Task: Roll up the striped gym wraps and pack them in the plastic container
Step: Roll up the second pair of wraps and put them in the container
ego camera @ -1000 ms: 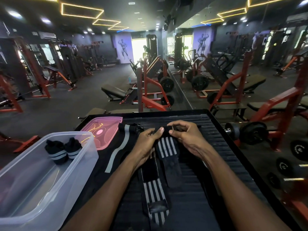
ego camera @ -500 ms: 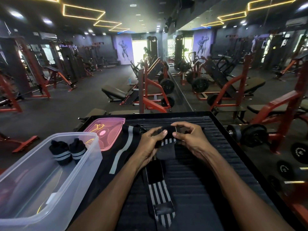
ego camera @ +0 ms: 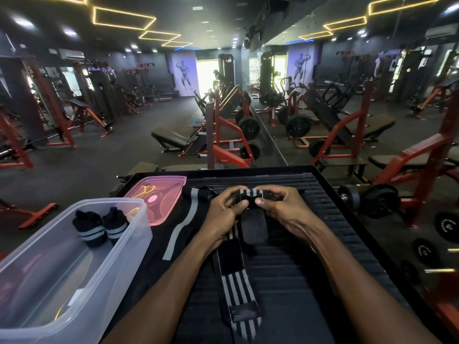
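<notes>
A black wrap with grey stripes (ego camera: 238, 289) lies lengthwise on the black ribbed platform (ego camera: 327, 232). Its far end is wound into a small roll (ego camera: 250, 197) pinched between my left hand (ego camera: 224, 211) and my right hand (ego camera: 280, 204). A short black flap hangs below the roll. The clear plastic container (ego camera: 62, 274) stands at the near left. Two rolled striped wraps (ego camera: 101, 228) stand in its far end. A further striped wrap (ego camera: 185, 219) lies flat between the container and my left forearm.
A pink lid (ego camera: 161, 192) lies behind the container. Red weight benches (ego camera: 221, 145) and plates fill the gym floor beyond the platform. A loaded barbell end (ego camera: 372, 199) sits just past the platform's right edge.
The roll has grown thicker as both hands turned it toward me. The loose stretch of wrap between the roll and its near end has become shorter.
</notes>
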{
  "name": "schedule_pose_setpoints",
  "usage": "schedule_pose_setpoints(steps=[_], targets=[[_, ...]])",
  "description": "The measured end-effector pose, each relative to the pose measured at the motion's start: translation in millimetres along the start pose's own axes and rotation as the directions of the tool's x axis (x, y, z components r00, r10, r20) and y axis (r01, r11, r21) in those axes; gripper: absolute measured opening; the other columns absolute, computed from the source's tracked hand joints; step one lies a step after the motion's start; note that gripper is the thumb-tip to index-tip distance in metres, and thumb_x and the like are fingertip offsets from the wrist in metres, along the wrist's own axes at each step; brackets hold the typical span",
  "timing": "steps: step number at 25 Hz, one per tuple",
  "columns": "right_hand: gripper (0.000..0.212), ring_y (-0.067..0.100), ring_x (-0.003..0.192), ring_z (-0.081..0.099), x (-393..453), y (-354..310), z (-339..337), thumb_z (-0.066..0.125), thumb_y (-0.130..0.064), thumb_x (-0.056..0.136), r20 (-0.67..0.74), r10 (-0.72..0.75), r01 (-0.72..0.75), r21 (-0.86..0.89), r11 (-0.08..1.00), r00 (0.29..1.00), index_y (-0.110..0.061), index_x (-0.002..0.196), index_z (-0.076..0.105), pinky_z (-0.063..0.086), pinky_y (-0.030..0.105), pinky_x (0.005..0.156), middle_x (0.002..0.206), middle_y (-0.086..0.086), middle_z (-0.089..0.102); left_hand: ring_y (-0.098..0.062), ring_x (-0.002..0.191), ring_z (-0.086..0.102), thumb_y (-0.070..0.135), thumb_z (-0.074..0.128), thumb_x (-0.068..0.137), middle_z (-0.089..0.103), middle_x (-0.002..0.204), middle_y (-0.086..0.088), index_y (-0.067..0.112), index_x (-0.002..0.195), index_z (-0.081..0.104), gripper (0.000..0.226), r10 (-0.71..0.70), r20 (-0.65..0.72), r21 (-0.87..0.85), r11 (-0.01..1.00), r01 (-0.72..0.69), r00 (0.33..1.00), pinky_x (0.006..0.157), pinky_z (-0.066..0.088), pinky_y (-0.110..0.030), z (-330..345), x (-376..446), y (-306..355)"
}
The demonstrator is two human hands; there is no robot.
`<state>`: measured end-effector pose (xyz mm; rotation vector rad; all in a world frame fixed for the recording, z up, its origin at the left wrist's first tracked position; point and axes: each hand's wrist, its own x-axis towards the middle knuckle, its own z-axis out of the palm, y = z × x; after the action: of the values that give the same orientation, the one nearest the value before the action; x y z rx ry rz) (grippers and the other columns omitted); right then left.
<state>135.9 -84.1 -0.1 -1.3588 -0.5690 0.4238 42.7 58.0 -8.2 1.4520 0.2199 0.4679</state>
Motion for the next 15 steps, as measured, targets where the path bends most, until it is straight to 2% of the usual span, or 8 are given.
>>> schedule_pose_setpoints(steps=[2,4,6,8,10,12,13,15], targets=[[0.038,0.024,0.102,0.071,1.3,1.6,-3.0,0.076,0.015,0.075,0.007,-0.036,0.036,-0.035,0.999,0.999,-0.02,0.091,0.081,0.056,0.042,0.096,0.102,0.01,0.078,-0.024,0.106,0.07,0.009,0.064,0.094,0.073,0.112,-0.012,0.008,0.114,0.069,0.021,-0.102,0.026,-0.128,0.986,0.105,0.994,0.094,0.056,-0.041,2.2,-0.2,0.7],[0.041,0.026,0.105,0.071,1.1,1.5,-4.1,0.076,0.017,0.073,0.037,-0.038,0.04,-0.044,0.998,0.999,-0.018,0.094,0.081,0.057,0.037,0.094,0.105,0.012,0.077,-0.029,0.107,0.07,0.015,0.064,0.095,0.074,0.11,-0.013,0.008,0.11,0.071,0.018,-0.107,-0.015,-0.098,0.99,0.106,0.994,0.095,0.056,-0.046,3.7,0.8,-3.1],[0.038,0.019,0.095,0.073,0.7,-1.6,-4.2,0.074,0.015,0.077,0.071,0.011,-0.012,0.01,1.0,0.997,-0.012,0.102,0.078,0.059,0.028,0.08,0.102,0.012,0.076,-0.024,0.102,0.07,0.008,0.064,0.094,0.075,0.101,-0.008,0.011,0.104,0.072,0.013,-0.021,-0.048,-0.035,0.999,0.02,0.999,0.094,0.056,-0.04,4.2,0.4,-4.4],[0.027,0.013,0.082,0.072,-0.9,-5.3,-3.4,0.071,0.005,0.085,0.102,0.103,-0.113,0.099,0.989,0.989,-0.009,0.109,0.074,0.057,0.024,0.069,0.098,0.01,0.074,-0.017,0.099,0.07,-0.001,0.064,0.092,0.074,0.101,-0.004,0.013,0.105,0.071,0.021,0.063,-0.048,0.041,0.997,-0.061,0.997,0.093,0.055,-0.031,3.2,0.3,-3.1],[0.016,0.015,0.078,0.072,-1.6,-4.9,-2.7,0.072,-0.005,0.089,0.092,0.16,-0.167,0.078,0.983,0.983,-0.01,0.104,0.073,0.06,0.031,0.069,0.095,0.013,0.073,-0.013,0.1,0.069,-0.007,0.063,0.089,0.073,0.105,-0.003,0.015,0.109,0.069,0.03,0.097,-0.037,0.112,0.989,-0.092,0.995,0.093,0.055,-0.028,0.9,0.9,-2.7],[0.014,0.022,0.085,0.072,-0.9,-2.0,-2.7,0.074,-0.002,0.087,0.043,0.115,-0.116,0.008,0.993,0.992,-0.01,0.098,0.074,0.061,0.042,0.079,0.1,0.02,0.072,-0.012,0.099,0.069,-0.007,0.064,0.088,0.073,0.106,-0.002,0.015,0.113,0.068,0.034,0.083,-0.014,0.13,0.988,-0.08,0.996,0.093,0.055,-0.029,-0.3,0.8,-3.1],[0.017,0.026,0.089,0.072,-0.9,-1.2,-2.4,0.075,0.002,0.084,0.016,0.08,-0.08,-0.014,0.997,0.997,-0.011,0.096,0.075,0.059,0.046,0.084,0.103,0.022,0.072,-0.013,0.099,0.07,-0.005,0.065,0.089,0.073,0.105,-0.003,0.014,0.115,0.067,0.033,0.051,-0.008,0.097,0.994,-0.05,0.999,0.091,0.056,-0.03,-0.7,0.7,-3.8],[0.028,0.03,0.095,0.072,-1.0,-1.2,-3.2,0.077,0.01,0.078,-0.005,0.019,-0.019,-0.025,1.0,1.0,-0.014,0.094,0.078,0.059,0.047,0.089,0.104,0.021,0.073,-0.019,0.099,0.072,0.005,0.067,0.092,0.075,0.104,-0.008,0.01,0.117,0.066,0.026,-0.06,-0.003,-0.042,0.997,0.06,0.998,0.083,0.058,-0.031,0.7,0.3,-3.1]])
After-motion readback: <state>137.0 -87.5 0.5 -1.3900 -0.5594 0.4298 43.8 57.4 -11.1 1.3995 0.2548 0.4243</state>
